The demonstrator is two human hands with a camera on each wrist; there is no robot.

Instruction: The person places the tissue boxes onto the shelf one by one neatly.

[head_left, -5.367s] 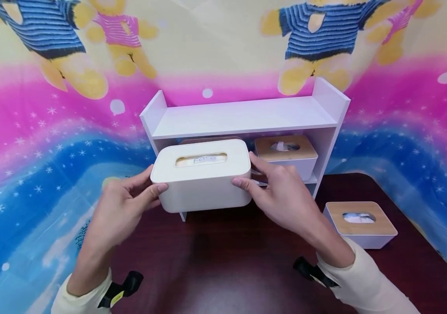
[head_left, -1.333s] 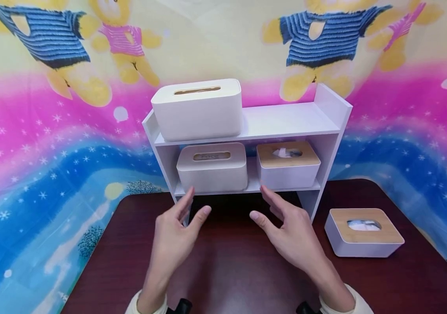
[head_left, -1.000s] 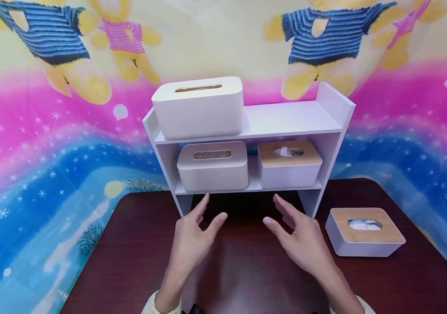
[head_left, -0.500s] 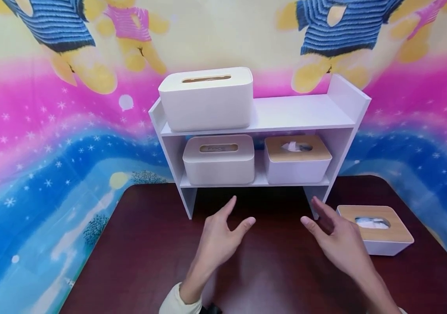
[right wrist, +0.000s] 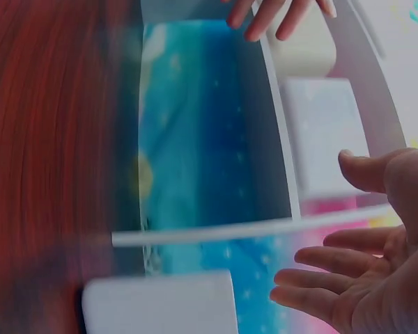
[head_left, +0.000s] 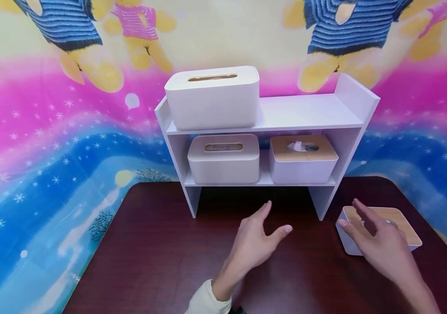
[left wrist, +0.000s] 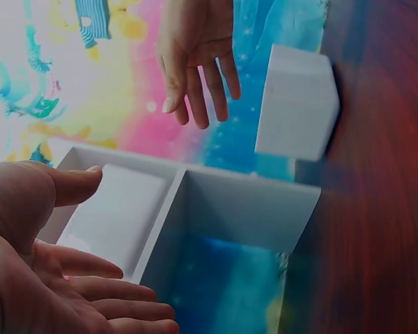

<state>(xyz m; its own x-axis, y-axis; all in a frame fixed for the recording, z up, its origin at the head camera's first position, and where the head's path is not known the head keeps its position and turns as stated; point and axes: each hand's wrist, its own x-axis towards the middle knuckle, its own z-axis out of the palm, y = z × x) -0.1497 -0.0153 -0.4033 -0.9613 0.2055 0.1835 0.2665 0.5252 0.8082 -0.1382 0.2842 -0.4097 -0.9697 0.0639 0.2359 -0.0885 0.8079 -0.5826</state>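
Left hand: the left hand (head_left: 255,241) hovers above the table (head_left: 160,261) in front of the shelf unit (head_left: 305,114), fingers straight and spread, holding nothing.
Right hand: the right hand (head_left: 382,246) is spread open over the near edge of the wood-lidded tissue box (head_left: 404,220); contact cannot be told.
Box appearance: white body, light wooden lid with an oval slot, partly hidden by the fingers; it sits on the table just right of the shelf's right leg.
Shelf contents: a white tissue box (head_left: 213,98) on top at left; a second white box (head_left: 224,159) and a wood-lidded box (head_left: 303,159) on the lower board.
Change: both hands have moved rightward and lower since half a second ago; the right hand now covers the table box.
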